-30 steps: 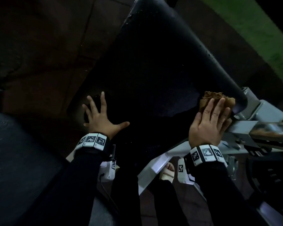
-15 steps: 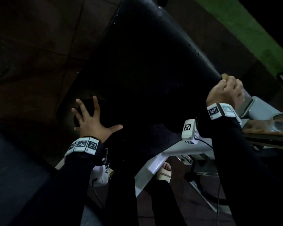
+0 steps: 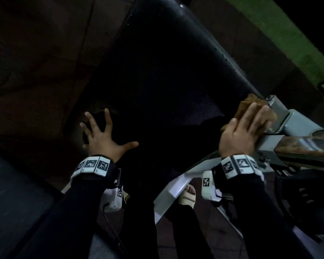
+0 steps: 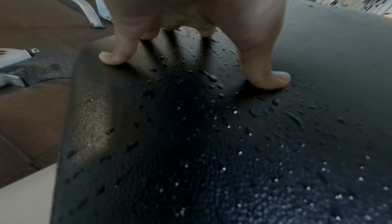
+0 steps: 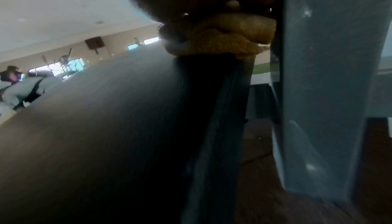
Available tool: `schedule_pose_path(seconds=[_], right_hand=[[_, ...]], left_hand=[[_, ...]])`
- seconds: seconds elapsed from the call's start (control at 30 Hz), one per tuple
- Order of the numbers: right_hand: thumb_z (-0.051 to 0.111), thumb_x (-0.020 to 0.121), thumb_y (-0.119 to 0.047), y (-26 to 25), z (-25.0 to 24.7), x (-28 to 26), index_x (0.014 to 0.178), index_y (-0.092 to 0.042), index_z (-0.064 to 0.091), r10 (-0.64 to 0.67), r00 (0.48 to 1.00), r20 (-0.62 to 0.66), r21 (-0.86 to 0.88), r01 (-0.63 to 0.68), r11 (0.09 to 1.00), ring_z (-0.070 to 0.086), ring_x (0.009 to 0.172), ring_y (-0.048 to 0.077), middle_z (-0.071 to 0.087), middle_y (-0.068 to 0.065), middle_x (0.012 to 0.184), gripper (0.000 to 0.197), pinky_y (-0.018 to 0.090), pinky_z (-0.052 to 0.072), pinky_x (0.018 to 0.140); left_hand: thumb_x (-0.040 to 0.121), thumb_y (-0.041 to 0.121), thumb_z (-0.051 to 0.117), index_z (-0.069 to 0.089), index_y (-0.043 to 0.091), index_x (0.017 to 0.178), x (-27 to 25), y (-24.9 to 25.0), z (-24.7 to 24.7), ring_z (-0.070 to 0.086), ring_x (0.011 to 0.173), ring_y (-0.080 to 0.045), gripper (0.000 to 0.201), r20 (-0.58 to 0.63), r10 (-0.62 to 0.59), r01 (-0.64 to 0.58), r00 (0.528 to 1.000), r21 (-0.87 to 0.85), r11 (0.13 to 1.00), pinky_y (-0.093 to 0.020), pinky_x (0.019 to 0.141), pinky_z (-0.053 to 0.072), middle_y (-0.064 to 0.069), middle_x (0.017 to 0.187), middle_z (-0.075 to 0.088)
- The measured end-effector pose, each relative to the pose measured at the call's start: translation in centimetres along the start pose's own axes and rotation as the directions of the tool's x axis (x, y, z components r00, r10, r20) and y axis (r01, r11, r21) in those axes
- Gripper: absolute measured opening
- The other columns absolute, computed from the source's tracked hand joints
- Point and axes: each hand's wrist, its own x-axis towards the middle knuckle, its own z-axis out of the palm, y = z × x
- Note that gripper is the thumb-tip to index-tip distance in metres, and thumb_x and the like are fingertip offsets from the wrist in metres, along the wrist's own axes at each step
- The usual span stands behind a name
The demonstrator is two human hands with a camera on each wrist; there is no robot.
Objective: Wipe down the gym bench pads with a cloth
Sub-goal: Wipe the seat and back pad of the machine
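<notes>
The black bench pad (image 3: 166, 71) runs up the middle of the head view, dotted with water droplets in the left wrist view (image 4: 212, 143). My left hand (image 3: 103, 135) lies spread on the pad's near left corner, fingertips and thumb pressing the wet vinyl (image 4: 273, 80), holding nothing. My right hand (image 3: 245, 129) presses a brown cloth (image 3: 251, 101) against the pad's near right edge with fingers laid straight over it. In the right wrist view the bunched cloth (image 5: 222, 35) sits under the palm, between the pad's side (image 5: 106, 127) and a grey frame post (image 5: 318, 93).
The bench's grey metal frame (image 3: 292, 124) juts out just right of the cloth. Another dark pad (image 3: 11, 184) sits at the lower left. My sandalled foot (image 3: 187, 197) stands under the bench on brown floor tiles. A green strip (image 3: 288, 43) runs along the far right.
The right hand went up the pad's right edge gripping the cloth, then came back down to the near corner with fingers flattened over it. The left hand stayed put.
</notes>
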Motion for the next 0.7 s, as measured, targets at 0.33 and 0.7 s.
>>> schedule_pose_path(seconds=[0.33, 0.7], right_hand=[[0.024, 0.099, -0.033, -4.3, -1.1, 9.1, 0.147, -0.025, 0.025, 0.044, 0.99, 0.138, -0.091, -0.031, 0.995, 0.007, 0.143, 0.032, 0.009, -0.003, 0.158, 0.049, 0.047, 0.001, 0.115], [0.03, 0.096, -0.028, 0.2, -0.7, 3.3, 0.15, -0.03, 0.003, -0.049, 0.995, 0.082, -0.066, 0.055, 0.996, -0.004, 0.143, 0.037, -0.005, -0.005, 0.158, 0.061, 0.051, 0.001, 0.114]], left_hand=[[0.041, 0.084, 0.058, -0.026, 0.054, 0.136, 0.1, -0.1, -0.1, -0.027, 0.141, -0.035, 0.13, 0.019, 0.012, -0.012, 1.0, -0.028, 1.0, -0.076, 0.1, 0.017, -0.003, 0.151, -0.038], [0.041, 0.081, 0.06, -0.022, 0.056, 0.138, 0.3, -0.2, 0.0, -0.027, 0.141, -0.033, 0.13, 0.006, 0.007, -0.007, 1.0, -0.05, 0.999, -0.076, 0.1, 0.016, 0.0, 0.15, -0.038]])
